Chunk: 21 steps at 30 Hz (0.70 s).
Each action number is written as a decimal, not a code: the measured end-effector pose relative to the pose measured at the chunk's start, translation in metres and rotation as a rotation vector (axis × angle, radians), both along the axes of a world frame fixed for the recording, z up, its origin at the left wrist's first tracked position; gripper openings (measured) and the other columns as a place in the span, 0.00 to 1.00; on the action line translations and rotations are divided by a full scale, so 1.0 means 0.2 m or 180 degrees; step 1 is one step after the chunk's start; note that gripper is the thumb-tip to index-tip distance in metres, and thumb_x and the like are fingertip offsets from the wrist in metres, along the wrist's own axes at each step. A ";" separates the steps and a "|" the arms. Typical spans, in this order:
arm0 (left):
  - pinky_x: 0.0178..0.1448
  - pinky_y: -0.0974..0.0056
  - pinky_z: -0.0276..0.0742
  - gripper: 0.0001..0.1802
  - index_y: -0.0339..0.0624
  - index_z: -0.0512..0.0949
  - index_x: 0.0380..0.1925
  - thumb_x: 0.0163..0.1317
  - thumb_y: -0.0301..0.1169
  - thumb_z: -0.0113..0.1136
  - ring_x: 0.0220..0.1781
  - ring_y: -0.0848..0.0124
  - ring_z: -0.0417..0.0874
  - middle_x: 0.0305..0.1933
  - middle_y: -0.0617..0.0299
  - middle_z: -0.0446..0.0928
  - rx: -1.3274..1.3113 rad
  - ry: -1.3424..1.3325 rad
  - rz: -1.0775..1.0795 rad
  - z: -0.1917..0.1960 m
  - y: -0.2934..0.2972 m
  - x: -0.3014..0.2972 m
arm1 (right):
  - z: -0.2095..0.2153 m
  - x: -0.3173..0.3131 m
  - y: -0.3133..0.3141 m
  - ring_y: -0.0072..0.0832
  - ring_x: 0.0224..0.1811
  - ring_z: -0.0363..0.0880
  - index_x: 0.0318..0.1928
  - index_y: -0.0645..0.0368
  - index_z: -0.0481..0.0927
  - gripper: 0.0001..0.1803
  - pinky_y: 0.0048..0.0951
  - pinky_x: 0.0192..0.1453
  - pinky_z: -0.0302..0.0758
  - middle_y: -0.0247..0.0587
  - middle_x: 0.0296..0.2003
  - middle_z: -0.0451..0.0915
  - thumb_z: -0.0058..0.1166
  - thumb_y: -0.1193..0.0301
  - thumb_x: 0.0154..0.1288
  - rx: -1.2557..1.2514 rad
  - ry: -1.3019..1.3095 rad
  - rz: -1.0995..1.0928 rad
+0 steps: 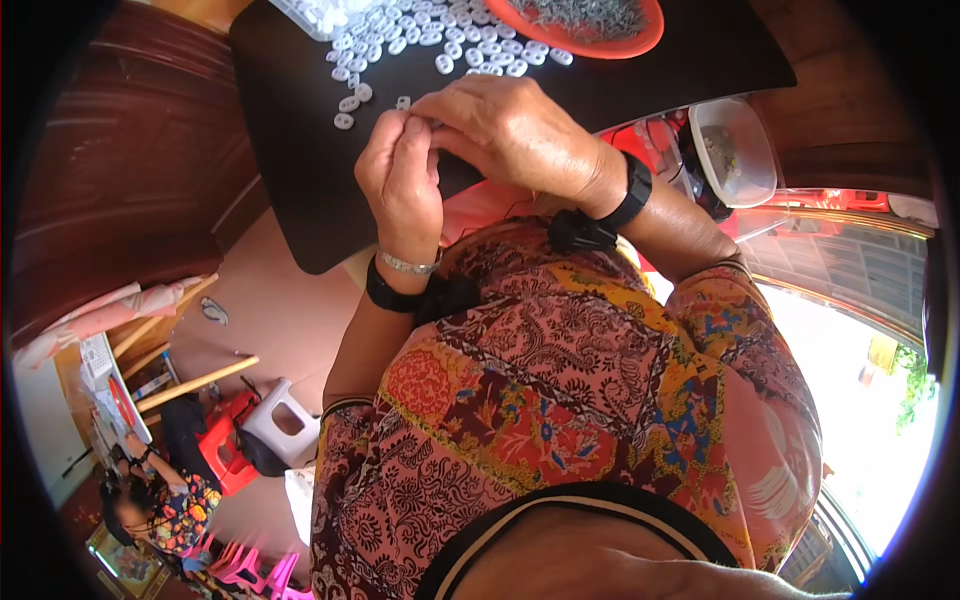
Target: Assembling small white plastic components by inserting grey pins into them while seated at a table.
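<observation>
Shirt (pixel 560 400) is filling the foreground | left hand (pixel 402 180): grip apparently pinching white piece (pixel 403 103) over worktop (pixel 300 170) | right hand (pixel 525 130): meeting it, hold hidden, cannot tell | piece is looking light, stiff, slick; edges are inviting fingertips

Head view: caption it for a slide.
Left hand and right hand meet above a dark table strewn with white pieces.

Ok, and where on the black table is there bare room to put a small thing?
Two patches look bare: the left part of the black table, between its left edge and the left hand, and the part right of the orange-red bowl. Crowded: the far middle, where white oval pieces spread between the whitish container and the bowl.
</observation>
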<state>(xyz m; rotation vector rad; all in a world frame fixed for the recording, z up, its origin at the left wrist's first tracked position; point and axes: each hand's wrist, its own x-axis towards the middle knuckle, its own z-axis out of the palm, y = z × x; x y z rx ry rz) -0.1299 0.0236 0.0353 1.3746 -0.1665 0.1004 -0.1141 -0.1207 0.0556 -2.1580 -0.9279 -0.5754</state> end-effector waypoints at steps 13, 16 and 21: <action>0.25 0.77 0.52 0.11 0.37 0.71 0.27 0.67 0.30 0.46 0.23 0.87 0.57 0.22 0.75 0.63 -0.0055 0.0042 0.0116 -0.03 -0.02 -0.01 | -0.02 0.02 0.00 0.40 0.31 0.80 0.38 0.62 0.78 0.12 0.34 0.34 0.77 0.44 0.29 0.80 0.61 0.73 0.51 -0.0260 0.0061 0.0123; 0.24 0.76 0.52 0.12 0.38 0.71 0.26 0.68 0.30 0.45 0.22 0.86 0.57 0.21 0.74 0.62 -0.0010 -0.0003 0.0125 -0.02 -0.03 0.01 | 0.01 0.02 -0.01 0.40 0.31 0.80 0.38 0.61 0.78 0.12 0.34 0.34 0.77 0.43 0.29 0.80 0.60 0.73 0.52 -0.0259 0.0026 -0.0034; 0.22 0.76 0.53 0.12 0.37 0.72 0.26 0.67 0.30 0.45 0.18 0.84 0.59 0.19 0.71 0.63 -0.0131 -0.0115 -0.0019 -0.02 0.00 0.01 | 0.19 0.12 -0.12 0.39 0.32 0.81 0.38 0.61 0.80 0.09 0.33 0.36 0.78 0.44 0.31 0.81 0.59 0.72 0.56 -0.0478 -0.0260 -0.0059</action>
